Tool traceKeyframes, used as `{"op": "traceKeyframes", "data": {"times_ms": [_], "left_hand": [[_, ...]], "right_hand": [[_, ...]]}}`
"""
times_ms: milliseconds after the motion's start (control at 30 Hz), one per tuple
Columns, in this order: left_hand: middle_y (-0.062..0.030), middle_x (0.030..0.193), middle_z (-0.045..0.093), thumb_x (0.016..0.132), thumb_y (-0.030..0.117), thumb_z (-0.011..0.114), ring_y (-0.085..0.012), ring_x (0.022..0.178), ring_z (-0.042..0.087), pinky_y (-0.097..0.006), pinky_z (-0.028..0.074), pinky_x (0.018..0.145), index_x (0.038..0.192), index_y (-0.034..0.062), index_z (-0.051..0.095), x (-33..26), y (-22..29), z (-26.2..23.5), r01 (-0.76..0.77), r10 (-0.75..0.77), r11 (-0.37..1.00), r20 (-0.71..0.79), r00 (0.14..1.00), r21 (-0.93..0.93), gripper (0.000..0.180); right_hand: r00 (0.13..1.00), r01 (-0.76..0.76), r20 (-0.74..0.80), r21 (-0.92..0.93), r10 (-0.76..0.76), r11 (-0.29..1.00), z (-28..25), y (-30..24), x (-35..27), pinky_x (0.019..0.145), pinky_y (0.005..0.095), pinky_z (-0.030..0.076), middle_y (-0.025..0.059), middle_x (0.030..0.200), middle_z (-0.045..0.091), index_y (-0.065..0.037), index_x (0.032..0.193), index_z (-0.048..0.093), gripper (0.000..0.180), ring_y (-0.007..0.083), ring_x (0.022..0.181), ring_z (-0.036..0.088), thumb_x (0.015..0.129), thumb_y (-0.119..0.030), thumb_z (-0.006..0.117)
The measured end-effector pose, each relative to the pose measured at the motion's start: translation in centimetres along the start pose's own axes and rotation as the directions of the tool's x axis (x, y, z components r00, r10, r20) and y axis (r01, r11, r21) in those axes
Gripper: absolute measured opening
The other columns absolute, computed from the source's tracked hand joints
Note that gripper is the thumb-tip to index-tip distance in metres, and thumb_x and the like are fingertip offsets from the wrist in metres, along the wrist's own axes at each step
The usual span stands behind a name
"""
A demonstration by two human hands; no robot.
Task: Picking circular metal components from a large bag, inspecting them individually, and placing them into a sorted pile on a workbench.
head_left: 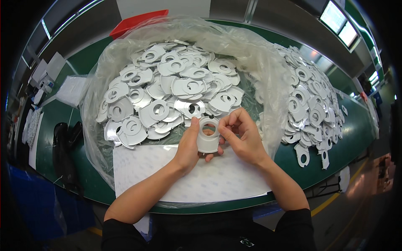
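A flat silvery metal plate with a round hole is held up between both hands over a white sheet. My left hand grips its left edge, thumb up along the side. My right hand pinches the plate's upper right rim with fingertips curled at the hole. Just beyond the hands lies a heap of the same plates on an opened clear plastic bag.
A second heap of plates spreads over the green table at right, with loose ones near the front edge. A red bin stands at the back. Black items and white sheets lie at left.
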State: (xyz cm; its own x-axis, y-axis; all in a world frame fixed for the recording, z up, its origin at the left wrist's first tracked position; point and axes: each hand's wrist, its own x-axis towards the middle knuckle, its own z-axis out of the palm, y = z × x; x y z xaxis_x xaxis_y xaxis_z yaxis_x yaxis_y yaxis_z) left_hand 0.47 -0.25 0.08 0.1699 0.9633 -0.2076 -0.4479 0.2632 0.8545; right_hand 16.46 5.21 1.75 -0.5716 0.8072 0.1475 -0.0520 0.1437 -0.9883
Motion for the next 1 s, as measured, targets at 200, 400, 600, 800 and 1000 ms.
{"op": "traceKeyframes", "data": {"times_ms": [200, 400, 600, 800, 1000], "left_hand": [[-0.0100, 0.085, 0.060, 0.097, 0.045, 0.027, -0.0152, 0.067, 0.063, -0.021, 0.041, 0.040, 0.112, 0.0027, 0.047, 0.0, 0.1, 0.1, 0.001, -0.001, 0.999, 0.018, 1.000, -0.033, 0.049], [-0.0107, 0.086, 0.059, 0.092, 0.017, 0.042, -0.0159, 0.067, 0.063, -0.022, 0.040, 0.040, 0.115, 0.0054, 0.041, 0.0, 0.4, 0.1, -0.010, 0.010, 0.999, 0.021, 1.000, -0.031, 0.026], [-0.0120, 0.085, 0.059, 0.091, 0.014, 0.042, -0.0167, 0.065, 0.062, -0.023, 0.039, 0.039, 0.117, 0.0052, 0.039, -0.3, 0.4, 0.2, -0.014, 0.014, 0.999, 0.001, 1.000, -0.038, 0.028], [-0.0133, 0.086, 0.059, 0.091, 0.015, 0.041, -0.0165, 0.065, 0.062, -0.022, 0.038, 0.039, 0.120, 0.0064, 0.035, -0.7, 0.6, 0.5, -0.032, 0.032, 0.999, -0.007, 0.999, -0.010, 0.030], [-0.0113, 0.089, 0.059, 0.094, 0.017, 0.040, -0.0143, 0.070, 0.061, -0.020, 0.037, 0.043, 0.124, 0.0099, 0.032, -0.9, 0.5, 0.6, -0.055, 0.052, 0.995, 0.046, 0.998, 0.079, 0.032]], "right_hand": [[1.000, 0.018, -0.023, -0.029, -0.019, 0.999, 0.3, 0.0, -0.1, 0.062, 0.0198, 0.045, 0.0046, 0.086, 0.054, -0.007, 0.088, 0.033, 0.024, 0.0074, 0.067, 0.053, 0.088, 0.002, 0.056], [0.994, 0.078, -0.081, -0.026, -0.079, 0.997, 0.7, 0.2, -0.3, 0.052, 0.0204, 0.043, 0.0034, 0.080, 0.057, -0.004, 0.086, 0.040, 0.018, 0.0068, 0.059, 0.055, 0.087, -0.001, 0.058], [0.848, 0.407, 0.044, -0.692, -0.528, 0.596, 0.0, -0.1, -0.3, 0.056, 0.0218, 0.044, 0.0047, 0.086, 0.060, -0.003, 0.090, 0.052, 0.020, 0.0105, 0.070, 0.055, 0.078, 0.000, 0.067], [0.906, 0.159, -0.222, -0.612, -0.361, 0.775, 0.0, -1.2, -0.3, 0.058, 0.0261, 0.046, 0.0045, 0.089, 0.064, -0.004, 0.097, 0.064, 0.021, 0.0136, 0.077, 0.056, 0.076, -0.005, 0.067], [0.981, -0.123, -0.161, -0.113, 0.104, 0.986, 0.0, -0.8, -0.4, 0.055, 0.0199, 0.043, 0.0045, 0.069, 0.063, 0.007, 0.097, 0.065, 0.023, 0.0071, 0.058, 0.058, 0.081, -0.009, 0.063]]}}
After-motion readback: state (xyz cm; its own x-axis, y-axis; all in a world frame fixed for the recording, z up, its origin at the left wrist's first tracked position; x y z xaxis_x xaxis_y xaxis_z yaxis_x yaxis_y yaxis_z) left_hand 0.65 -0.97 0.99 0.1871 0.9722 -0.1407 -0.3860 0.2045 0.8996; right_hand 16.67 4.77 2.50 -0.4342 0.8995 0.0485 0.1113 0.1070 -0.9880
